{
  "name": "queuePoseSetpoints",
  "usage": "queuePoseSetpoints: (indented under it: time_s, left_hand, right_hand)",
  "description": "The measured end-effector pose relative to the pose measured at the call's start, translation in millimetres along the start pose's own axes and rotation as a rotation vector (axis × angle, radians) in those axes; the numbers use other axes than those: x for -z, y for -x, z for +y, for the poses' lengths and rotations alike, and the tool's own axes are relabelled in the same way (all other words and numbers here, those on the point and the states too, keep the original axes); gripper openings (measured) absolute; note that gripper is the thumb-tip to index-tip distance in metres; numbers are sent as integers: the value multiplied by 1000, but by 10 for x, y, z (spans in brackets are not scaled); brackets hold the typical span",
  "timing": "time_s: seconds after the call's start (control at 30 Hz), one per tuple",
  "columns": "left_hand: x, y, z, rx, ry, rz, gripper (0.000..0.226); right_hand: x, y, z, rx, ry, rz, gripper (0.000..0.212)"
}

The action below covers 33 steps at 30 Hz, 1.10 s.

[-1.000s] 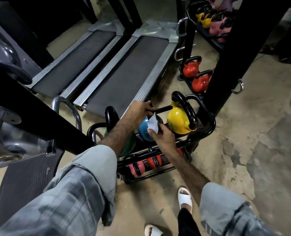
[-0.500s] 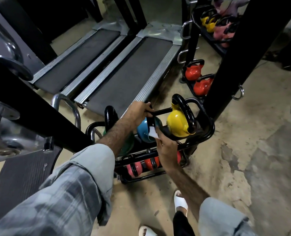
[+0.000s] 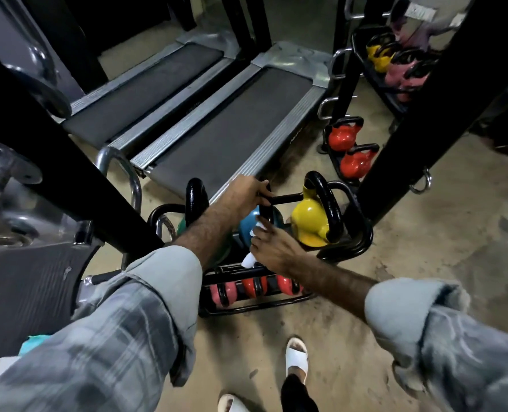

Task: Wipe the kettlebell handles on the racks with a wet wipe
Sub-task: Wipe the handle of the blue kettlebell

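**Blue kettlebell handle gripped, wipe at its side**

The left hand [image 3: 248,194] is clamped on the black handle [image 3: 265,208] of the blue kettlebell [image 3: 248,228], fingers curled over the top of the loop. The blue kettlebell sits on the upper tier of the black rack [image 3: 362,233], between a green kettlebell [image 3: 183,228], largely hidden behind the left forearm, and a yellow kettlebell [image 3: 309,221] whose thick black handle stands upright.

The right hand [image 3: 275,248] holds a white wet wipe [image 3: 251,258] with fingers curled round it; part of the wipe shows above the fingertips against the blue kettlebell, just beside the lower part of its handle, and part hangs below the palm. Whether the wipe touches the handle itself cannot be told.

On the lower tier lie 3 small kettlebells: 1 pink [image 3: 220,292] and 2 red [image 3: 254,285].

Surroundings: 2 treadmills [image 3: 232,126] lie beyond the rack. A second rack to the right holds 2 red kettlebells [image 3: 343,138]. Both sleeves are grey plaid, rolled at the cuff. White sandals [image 3: 297,358] stand on the concrete floor [image 3: 425,233].
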<state>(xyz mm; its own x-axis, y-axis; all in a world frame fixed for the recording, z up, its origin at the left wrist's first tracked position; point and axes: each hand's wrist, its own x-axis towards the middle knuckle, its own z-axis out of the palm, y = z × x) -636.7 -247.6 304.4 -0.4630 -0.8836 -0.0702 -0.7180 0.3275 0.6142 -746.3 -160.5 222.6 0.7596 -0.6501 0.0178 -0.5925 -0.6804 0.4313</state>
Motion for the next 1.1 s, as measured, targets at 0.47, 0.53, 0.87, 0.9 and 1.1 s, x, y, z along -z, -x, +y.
queuePoseSetpoints:
  time_s: [0.47, 0.53, 0.87, 0.9, 1.1]
  left_hand:
    - [-8, -37, -68, -37, -89, -27, 28]
    - [-30, -32, -42, -46, -105, -16, 29]
    - [-462, 355, -235, 156, 371, 312, 39]
    - [-499, 429, -230, 167, 392, 328, 39]
    - [-617, 661, -186, 253, 496, 270, 53]
  right_hand:
    - [-1, 56, 295, 126, -101, 35, 24]
    - [-42, 61, 281, 113, -124, 86, 23]
    - [33, 367, 163, -955, -1116, 527, 44]
    - [83, 296, 192, -1102, -1209, 537, 40]
    - [111, -93, 494, -1258, -1240, 542, 19]
